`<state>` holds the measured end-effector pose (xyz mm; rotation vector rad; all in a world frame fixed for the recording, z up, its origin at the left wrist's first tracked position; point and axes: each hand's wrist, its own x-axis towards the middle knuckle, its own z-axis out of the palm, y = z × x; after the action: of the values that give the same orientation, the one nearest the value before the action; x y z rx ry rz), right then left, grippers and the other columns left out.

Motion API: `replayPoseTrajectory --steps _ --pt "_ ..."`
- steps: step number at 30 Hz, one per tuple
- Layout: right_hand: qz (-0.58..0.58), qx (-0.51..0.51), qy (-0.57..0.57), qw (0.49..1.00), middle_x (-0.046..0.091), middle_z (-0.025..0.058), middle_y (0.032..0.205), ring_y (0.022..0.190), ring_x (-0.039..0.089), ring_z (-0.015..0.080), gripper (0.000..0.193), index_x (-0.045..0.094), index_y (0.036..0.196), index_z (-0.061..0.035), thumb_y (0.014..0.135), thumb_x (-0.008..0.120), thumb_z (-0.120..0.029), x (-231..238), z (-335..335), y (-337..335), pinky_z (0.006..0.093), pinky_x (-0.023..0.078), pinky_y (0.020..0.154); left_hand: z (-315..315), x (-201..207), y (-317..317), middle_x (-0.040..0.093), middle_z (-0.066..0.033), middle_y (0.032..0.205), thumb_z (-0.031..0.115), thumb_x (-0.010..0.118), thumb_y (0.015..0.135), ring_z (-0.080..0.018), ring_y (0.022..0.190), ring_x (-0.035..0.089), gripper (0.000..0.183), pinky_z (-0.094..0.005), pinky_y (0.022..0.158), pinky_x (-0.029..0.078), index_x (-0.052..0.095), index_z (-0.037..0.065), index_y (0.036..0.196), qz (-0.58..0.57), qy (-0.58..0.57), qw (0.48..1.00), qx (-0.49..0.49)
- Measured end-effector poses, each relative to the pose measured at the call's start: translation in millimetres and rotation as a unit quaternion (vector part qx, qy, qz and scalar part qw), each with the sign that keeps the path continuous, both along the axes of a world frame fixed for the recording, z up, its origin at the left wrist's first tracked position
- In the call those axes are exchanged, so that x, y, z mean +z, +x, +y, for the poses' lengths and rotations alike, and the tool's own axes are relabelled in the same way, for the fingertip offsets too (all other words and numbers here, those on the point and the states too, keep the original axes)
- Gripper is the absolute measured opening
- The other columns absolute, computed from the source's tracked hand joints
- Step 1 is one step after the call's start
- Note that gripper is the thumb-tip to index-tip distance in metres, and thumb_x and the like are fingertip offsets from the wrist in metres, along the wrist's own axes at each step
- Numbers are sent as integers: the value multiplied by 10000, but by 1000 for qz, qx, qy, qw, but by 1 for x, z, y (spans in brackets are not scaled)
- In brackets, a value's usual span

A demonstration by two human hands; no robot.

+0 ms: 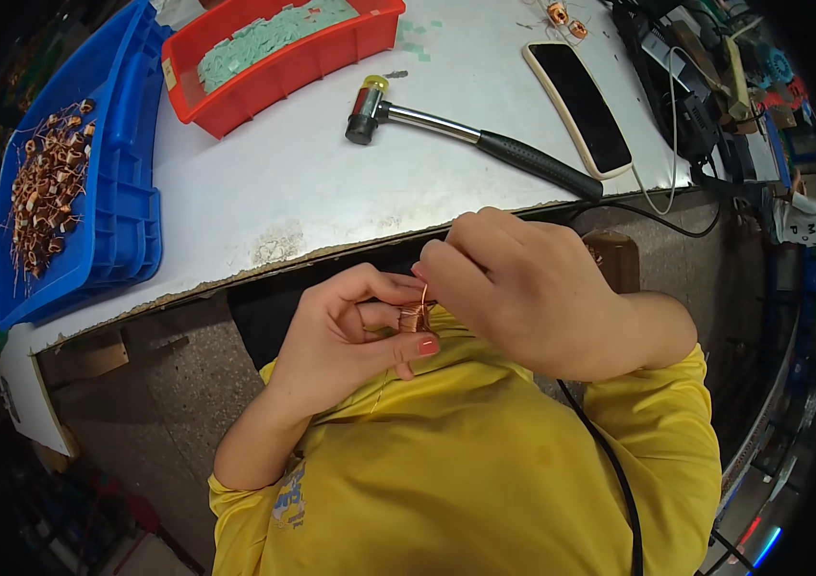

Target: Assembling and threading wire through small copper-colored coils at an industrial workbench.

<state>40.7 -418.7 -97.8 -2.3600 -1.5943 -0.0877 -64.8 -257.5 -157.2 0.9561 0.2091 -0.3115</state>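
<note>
A small copper wire coil point(412, 319) sits between the thumb and fingers of my left hand point(341, 326), held in front of my yellow shirt, just off the table's near edge. From the coil a copper wire end point(424, 291) rises to my right hand point(523, 288), whose fingers are closed in a pinch on it. The right fingertips are partly hidden behind the knuckles.
On the white table point(264, 182) lies a mallet point(446, 127) beside a phone point(576, 108). A blue bin point(125, 173) full of copper coils point(48, 187) stands at left, near a red bin point(274, 86) of pale green pieces point(274, 43). A black cable point(610, 451) crosses my shirt.
</note>
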Motion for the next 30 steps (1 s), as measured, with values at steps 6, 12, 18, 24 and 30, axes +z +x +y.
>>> replayPoseTrajectory --steps 6,12,18,24,30 --pt "1 46 138 989 520 16 678 551 461 157 79 604 775 -45 724 657 -73 -24 -8 2 252 382 480 3 -5 -5 632 -262 983 -105 666 749 -211 687 659 281 -246 574 560 548 -48 998 -17 -98 993 64" --pt "-222 231 307 896 586 5 645 549 487 146 46 627 692 -64 669 652 -95 -22 -9 -24 249 414 513 2 -27 -12 619 -302 997 -88 643 768 -253 632 666 238 -266 568 565 548 -52 983 -5 -294 953 70" --pt "206 111 135 963 611 7 671 533 470 120 78 663 756 -36 753 678 -112 -1 14 18 193 370 487 0 -30 -15 614 -324 987 -129 622 732 -263 572 655 245 -284 532 561 561 -74 963 -16 -358 933 21" --pt "639 -21 90 764 591 10 643 530 452 73 170 658 731 -20 866 618 -114 -43 18 22 174 334 480 -6 -24 -17 604 -344 996 -187 581 679 -275 539 644 258 -284 487 543 572 -95 920 12 -345 938 -18" --pt "633 -44 86 768 586 19 648 539 447 54 244 652 716 -12 896 606 -170 -38 12 19 160 317 481 -4 -28 -23 607 -348 978 -199 553 670 -284 517 637 273 -276 452 518 584 -92 919 18 -325 945 -23"
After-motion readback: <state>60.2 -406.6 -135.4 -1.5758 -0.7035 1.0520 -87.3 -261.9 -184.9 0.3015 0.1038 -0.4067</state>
